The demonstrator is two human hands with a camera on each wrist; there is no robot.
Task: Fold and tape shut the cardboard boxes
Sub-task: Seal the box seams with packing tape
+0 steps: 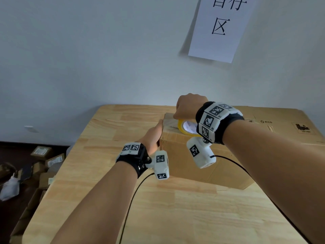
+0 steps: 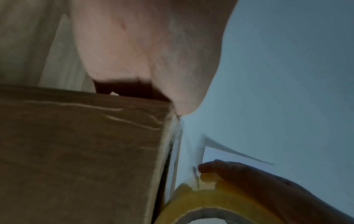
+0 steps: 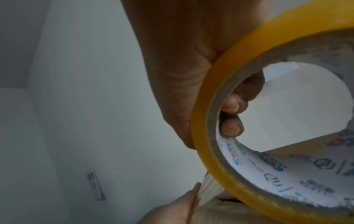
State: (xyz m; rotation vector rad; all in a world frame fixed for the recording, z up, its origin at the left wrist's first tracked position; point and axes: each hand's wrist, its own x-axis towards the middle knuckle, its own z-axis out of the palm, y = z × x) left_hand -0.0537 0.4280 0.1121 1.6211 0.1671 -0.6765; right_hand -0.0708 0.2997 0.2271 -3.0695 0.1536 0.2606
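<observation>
From the head view, a cardboard box is seen on the wooden worktop, towards its far right. The left hand is pressed flat against the box's left end; its fingertips are hidden. The right hand is closed on a yellow tape roll on the box top, largely hidden by the wrist. A larger carton is cut off at the right.

In the left wrist view, blurred, the palm is laid against the box corner.

In the right wrist view, fingers are curled through the roll's core.
</observation>
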